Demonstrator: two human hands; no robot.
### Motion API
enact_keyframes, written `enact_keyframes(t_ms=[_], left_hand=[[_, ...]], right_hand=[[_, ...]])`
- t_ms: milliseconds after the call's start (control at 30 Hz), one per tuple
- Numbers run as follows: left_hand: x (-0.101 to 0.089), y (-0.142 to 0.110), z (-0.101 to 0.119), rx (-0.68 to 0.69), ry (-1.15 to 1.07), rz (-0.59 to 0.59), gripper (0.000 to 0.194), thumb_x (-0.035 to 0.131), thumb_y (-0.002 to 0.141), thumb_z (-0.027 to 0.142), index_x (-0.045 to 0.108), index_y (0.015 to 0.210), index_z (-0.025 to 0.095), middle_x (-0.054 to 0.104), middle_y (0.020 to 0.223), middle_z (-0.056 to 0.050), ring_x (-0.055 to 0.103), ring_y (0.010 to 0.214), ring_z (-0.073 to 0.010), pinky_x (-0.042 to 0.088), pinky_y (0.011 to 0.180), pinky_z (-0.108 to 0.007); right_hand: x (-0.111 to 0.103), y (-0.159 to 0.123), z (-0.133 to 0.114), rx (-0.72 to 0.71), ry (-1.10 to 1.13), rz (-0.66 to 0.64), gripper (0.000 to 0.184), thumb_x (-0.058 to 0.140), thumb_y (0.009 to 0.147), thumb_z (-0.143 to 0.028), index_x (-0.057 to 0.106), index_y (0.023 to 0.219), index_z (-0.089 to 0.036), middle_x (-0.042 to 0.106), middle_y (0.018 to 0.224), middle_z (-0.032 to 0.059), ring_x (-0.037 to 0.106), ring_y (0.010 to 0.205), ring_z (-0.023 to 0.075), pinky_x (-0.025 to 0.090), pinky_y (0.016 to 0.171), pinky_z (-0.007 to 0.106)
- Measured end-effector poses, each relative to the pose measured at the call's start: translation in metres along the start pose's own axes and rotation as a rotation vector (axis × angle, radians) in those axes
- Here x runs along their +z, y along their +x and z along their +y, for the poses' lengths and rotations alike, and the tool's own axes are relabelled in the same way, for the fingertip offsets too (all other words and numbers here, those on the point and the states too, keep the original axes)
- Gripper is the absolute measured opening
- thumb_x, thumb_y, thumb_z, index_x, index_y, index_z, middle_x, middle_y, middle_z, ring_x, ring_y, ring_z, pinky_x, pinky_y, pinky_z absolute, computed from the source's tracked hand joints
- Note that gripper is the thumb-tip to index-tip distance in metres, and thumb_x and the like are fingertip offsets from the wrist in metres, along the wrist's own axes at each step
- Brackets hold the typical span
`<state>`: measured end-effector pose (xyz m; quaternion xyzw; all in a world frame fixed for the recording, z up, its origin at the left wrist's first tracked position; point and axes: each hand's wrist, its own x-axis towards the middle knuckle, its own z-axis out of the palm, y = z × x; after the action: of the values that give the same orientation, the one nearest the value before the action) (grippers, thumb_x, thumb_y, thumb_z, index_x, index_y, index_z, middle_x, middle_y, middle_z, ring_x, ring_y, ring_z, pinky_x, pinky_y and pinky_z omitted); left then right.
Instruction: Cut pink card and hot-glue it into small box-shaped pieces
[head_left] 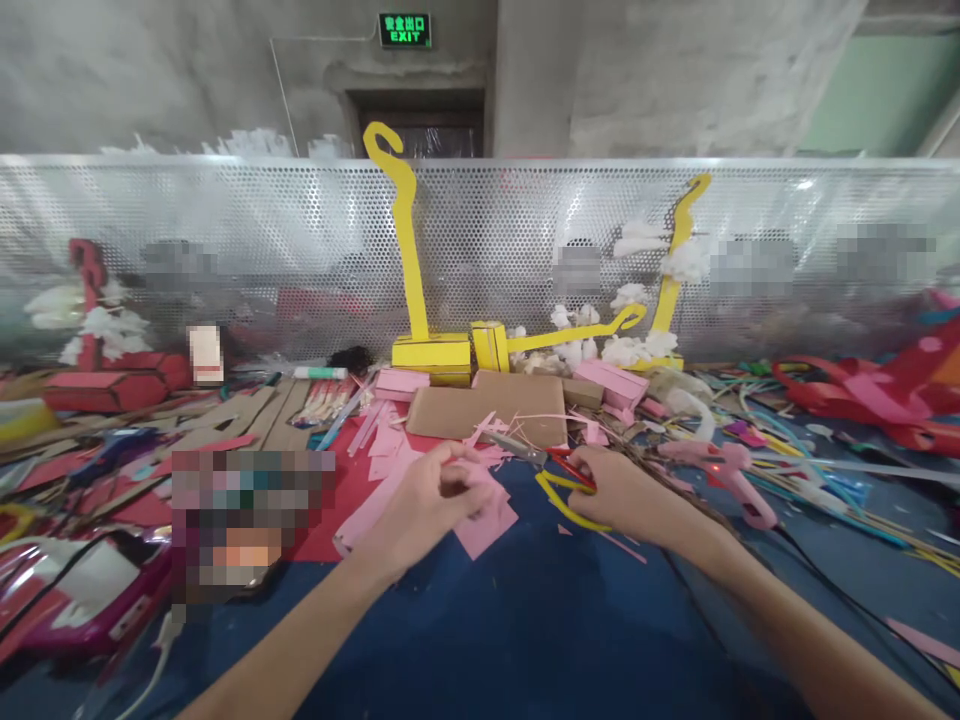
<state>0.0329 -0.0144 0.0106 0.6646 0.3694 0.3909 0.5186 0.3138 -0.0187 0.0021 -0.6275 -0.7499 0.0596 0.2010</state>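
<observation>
My left hand is closed in a pinch on a pink paper piece that hangs below the fingers over the blue table. My right hand is wrapped round the red and yellow handles of a pair of scissors. The scissors' metal blades point left toward the pink paper, close to my left fingertips. Pink paper scraps lie scattered just behind both hands.
A brown cardboard sheet lies behind the hands. Yellow cardboard figures with white tufts stand against a perforated metal screen. A pink glue gun lies to the right, red paper shapes beyond it. Cardboard strips and a red figure fill the left.
</observation>
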Motion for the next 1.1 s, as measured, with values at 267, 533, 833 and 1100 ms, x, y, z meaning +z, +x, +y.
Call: enact_keyframes(t_ms=[267, 533, 833, 1100], left_hand=[[-0.011, 0.005, -0.004, 0.063, -0.154, 0.14, 0.027, 0.07, 0.092, 0.041, 0.064, 0.082, 0.017, 0.063, 0.067, 0.0, 0.057, 0.063, -0.0116, 0.047, 0.063, -0.026], [-0.011, 0.004, -0.001, 0.123, -0.139, 0.189, 0.022, 0.072, 0.087, 0.04, 0.069, 0.087, 0.019, 0.059, 0.071, 0.0, 0.054, 0.067, -0.0127, 0.046, 0.067, -0.028], [-0.015, 0.005, -0.005, 0.175, -0.041, 0.2, 0.031, 0.068, 0.091, 0.048, 0.068, 0.083, 0.018, 0.06, 0.068, 0.001, 0.054, 0.065, -0.0133, 0.044, 0.065, -0.028], [-0.013, -0.002, 0.0, 0.262, 0.132, 0.123, 0.024, 0.064, 0.095, 0.042, 0.068, 0.09, 0.019, 0.063, 0.079, 0.0, 0.058, 0.072, -0.0138, 0.045, 0.068, -0.025]], right_hand=[[0.001, -0.002, -0.009, -0.05, 0.319, 0.108, 0.032, 0.062, 0.089, -0.05, 0.058, 0.094, -0.019, 0.06, 0.077, 0.0006, 0.052, 0.066, 0.0158, 0.04, 0.059, 0.027], [0.001, -0.028, -0.03, -0.18, 0.504, 0.045, 0.03, 0.062, 0.093, -0.045, 0.05, 0.108, -0.022, 0.05, 0.082, -0.002, 0.046, 0.069, 0.0151, 0.042, 0.064, 0.028], [0.0, -0.032, -0.047, -0.195, 0.292, 0.068, 0.026, 0.068, 0.087, -0.041, 0.053, 0.094, -0.021, 0.054, 0.086, -0.0002, 0.045, 0.073, 0.0163, 0.04, 0.066, 0.03], [0.003, -0.03, -0.043, -0.133, 0.272, 0.048, 0.033, 0.071, 0.084, -0.047, 0.061, 0.101, -0.02, 0.062, 0.086, 0.0013, 0.049, 0.072, 0.0175, 0.041, 0.065, 0.03]])
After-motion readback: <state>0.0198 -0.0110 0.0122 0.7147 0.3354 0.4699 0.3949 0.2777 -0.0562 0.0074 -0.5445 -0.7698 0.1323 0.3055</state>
